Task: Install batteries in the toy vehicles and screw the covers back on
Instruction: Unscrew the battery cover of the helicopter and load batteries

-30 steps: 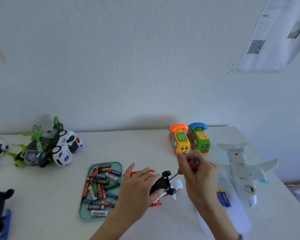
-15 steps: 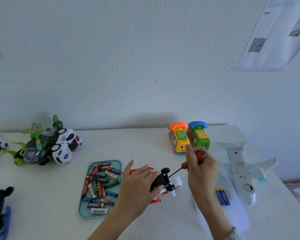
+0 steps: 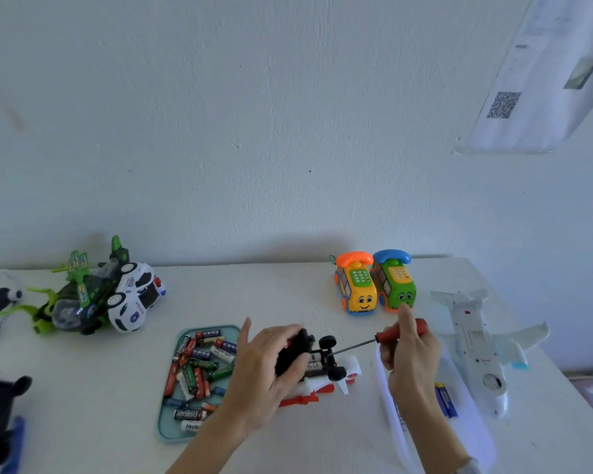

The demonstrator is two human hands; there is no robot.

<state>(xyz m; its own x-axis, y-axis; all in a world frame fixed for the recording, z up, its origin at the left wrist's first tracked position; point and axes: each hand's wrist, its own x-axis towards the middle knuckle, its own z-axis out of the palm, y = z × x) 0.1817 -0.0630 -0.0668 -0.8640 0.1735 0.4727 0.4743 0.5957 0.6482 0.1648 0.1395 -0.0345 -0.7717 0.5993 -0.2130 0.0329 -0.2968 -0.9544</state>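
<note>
Nearest, at 6 o'clock: left hand [image 3: 267, 366] was clamped round the upturned red-and-white plastic toy race car [image 3: 317, 371], black underside and wheels facing up, pinning it to the white tabletop [image 3: 288, 292]. Right hand [image 3: 409, 357], approx 4 o'clock of the car, was gripping the red-handled metal screwdriver [image 3: 389, 336]; shaft angled down-left w/ tip on the car's underside, btwn the wheels. Exact seat in a screw head: can't tell.

Judged step: driving the cover screw on this car, i.e. batteries prob. already in. Next move calls for keeping the tip square in the screw, steady downward pressure while turning, left hand stopping the car rolling.

At 9 o'clock of the car: teal plastic tray [image 3: 172, 422] of mixed loose AA batteries [image 3: 199, 371]. At 3 o'clock: two blue batteries [image 3: 445, 400] beside the upturned white plastic toy aeroplane [image 3: 476, 343], likely next in line. Farther, 1 o'clock: yellow and green toy phone cars [image 3: 375, 285]. Far 10 o'clock: white police toy car [image 3: 134, 299] touching a green helicopter toy [image 3: 72, 302].
</note>
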